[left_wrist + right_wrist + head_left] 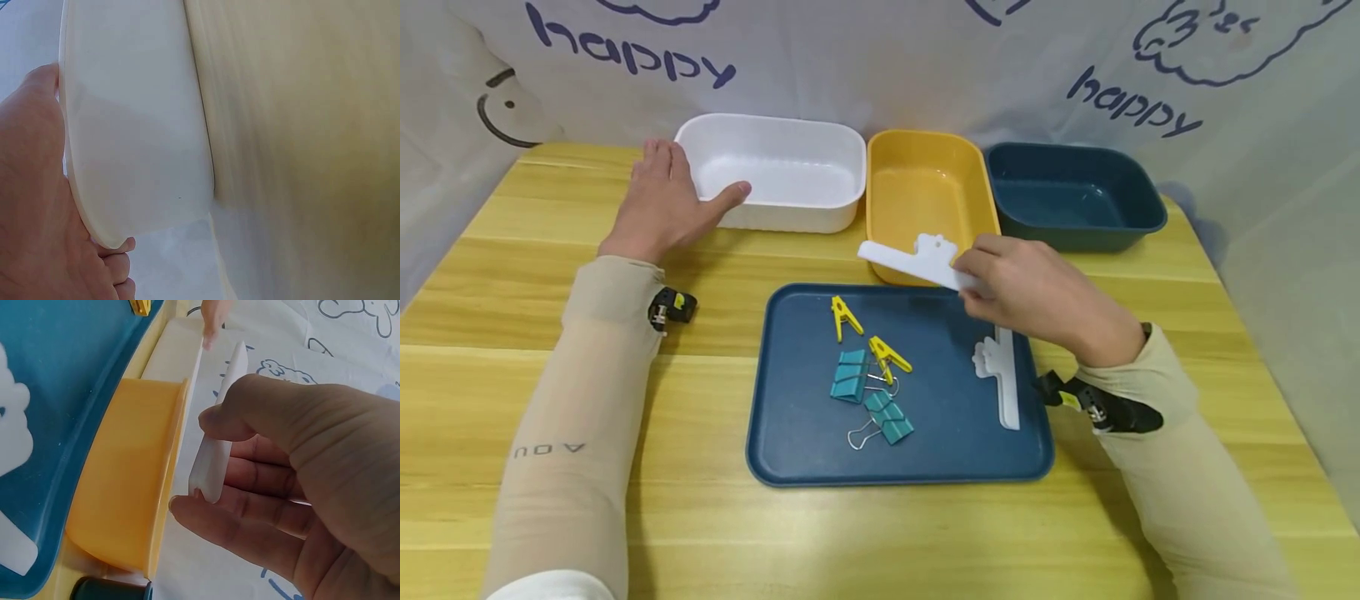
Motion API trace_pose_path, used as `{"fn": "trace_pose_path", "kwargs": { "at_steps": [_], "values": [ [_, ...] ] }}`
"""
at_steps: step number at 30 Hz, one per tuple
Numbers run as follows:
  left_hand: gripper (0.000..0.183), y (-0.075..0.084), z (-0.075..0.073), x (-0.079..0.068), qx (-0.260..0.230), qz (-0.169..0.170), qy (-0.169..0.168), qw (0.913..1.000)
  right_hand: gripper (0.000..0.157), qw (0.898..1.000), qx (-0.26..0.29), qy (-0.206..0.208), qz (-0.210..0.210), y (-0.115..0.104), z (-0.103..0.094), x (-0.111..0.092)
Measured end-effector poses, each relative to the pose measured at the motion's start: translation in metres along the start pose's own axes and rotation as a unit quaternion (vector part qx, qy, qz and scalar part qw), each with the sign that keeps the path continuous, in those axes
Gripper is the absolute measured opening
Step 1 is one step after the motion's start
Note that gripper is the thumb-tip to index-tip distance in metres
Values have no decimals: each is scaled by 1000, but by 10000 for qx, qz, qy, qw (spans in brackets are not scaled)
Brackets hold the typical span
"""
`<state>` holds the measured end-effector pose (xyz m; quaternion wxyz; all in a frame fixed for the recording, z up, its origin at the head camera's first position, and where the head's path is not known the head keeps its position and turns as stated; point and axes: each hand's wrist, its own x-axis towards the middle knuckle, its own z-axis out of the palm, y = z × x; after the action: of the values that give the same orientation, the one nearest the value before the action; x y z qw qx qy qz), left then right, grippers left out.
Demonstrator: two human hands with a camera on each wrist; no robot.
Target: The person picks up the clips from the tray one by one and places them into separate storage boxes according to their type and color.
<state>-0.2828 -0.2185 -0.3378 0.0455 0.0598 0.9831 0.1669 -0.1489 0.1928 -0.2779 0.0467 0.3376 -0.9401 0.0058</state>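
At the back left, my left hand (pixel 662 208) holds the left end of a white container (pixel 790 218), the thumb over its front rim and the fingers around its outer end. My right hand (pixel 1026 287) grips a long white bag clip (pixel 917 260) over the front of a yellow container (pixel 925 196). In the right wrist view, that clip lies between thumb and fingers. Beneath, a dark blue tray (pixel 820 458) bears another white bag clip (pixel 1006 379), two yellow clothespins (pixel 844 317) and two teal binder clips (pixel 850 377).
A dark teal container (pixel 1075 225) stands to the right of the yellow one, and all three containers form a row along the back. Behind them hangs a white cloth (pixel 850 67) with drawings and writing. The wooden table (pixel 715 525) extends around the tray.
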Motion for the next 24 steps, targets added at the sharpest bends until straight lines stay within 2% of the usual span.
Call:
{"fn": "trace_pose_path", "kwargs": {
  "at_steps": [6,16,24],
  "values": [
    [122,0,1,0,-24,-21,-32,10000,27,9999,45,136,-12,2,-1,4],
    [123,0,1,0,-72,-15,-48,10000,31,9997,-55,69,226,4,-4,11],
    [123,-2,1,1,-67,-39,-60,10000,33,9996,-85,231,170,6,-8,15]
  ]
}}
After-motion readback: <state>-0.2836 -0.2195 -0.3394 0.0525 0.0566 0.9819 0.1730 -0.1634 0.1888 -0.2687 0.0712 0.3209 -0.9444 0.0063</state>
